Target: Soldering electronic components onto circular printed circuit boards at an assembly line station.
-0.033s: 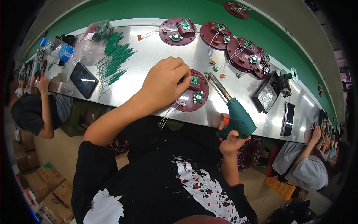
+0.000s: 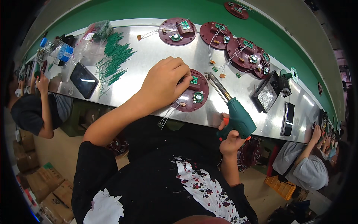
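Observation:
A round maroon disc lies at the near edge of the metal bench, bearing a small green circuit board, a round green part and thin white wires. Over its left side rests my left hand, fingers pinched together; whatever is between them is hidden. In my right hand is a green soldering gun with an orange trigger. Its metal tip points away from me, beside the disc's right rim. The tip appears apart from the circuit board.
Similar discs with wires sit along the back. Green wire pieces, a phone and a plastic bottle lie left. Rightward are a black tray, a solder spool and another phone. People work at both sides.

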`<action>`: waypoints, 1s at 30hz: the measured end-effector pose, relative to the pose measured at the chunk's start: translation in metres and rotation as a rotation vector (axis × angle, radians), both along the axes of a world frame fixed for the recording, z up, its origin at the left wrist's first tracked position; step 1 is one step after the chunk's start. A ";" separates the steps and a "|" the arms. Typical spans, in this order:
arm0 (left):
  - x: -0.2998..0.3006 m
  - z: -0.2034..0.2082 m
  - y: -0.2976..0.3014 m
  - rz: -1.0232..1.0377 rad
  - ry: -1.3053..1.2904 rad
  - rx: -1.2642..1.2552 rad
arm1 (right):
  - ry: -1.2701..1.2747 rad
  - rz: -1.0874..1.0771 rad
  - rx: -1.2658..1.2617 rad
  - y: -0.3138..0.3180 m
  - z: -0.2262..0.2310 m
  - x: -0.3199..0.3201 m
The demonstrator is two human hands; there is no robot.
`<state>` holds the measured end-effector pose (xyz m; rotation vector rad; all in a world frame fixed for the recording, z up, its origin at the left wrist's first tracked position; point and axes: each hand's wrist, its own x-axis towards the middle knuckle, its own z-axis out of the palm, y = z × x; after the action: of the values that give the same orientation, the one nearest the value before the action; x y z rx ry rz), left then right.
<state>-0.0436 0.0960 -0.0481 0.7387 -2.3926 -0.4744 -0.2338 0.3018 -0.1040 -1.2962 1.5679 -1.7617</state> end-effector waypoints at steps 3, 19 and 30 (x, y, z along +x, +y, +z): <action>0.001 0.000 -0.001 -0.013 0.007 0.010 | -0.001 0.003 -0.013 -0.001 -0.001 0.000; -0.002 0.000 0.002 0.013 0.042 0.010 | 0.024 0.128 0.044 0.000 0.002 -0.006; -0.002 0.002 0.002 0.014 0.022 0.003 | -0.047 0.056 0.018 -0.001 0.004 -0.001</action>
<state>-0.0454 0.0977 -0.0457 0.7473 -2.3658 -0.4775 -0.2344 0.3007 -0.1002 -1.2683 1.5044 -1.7273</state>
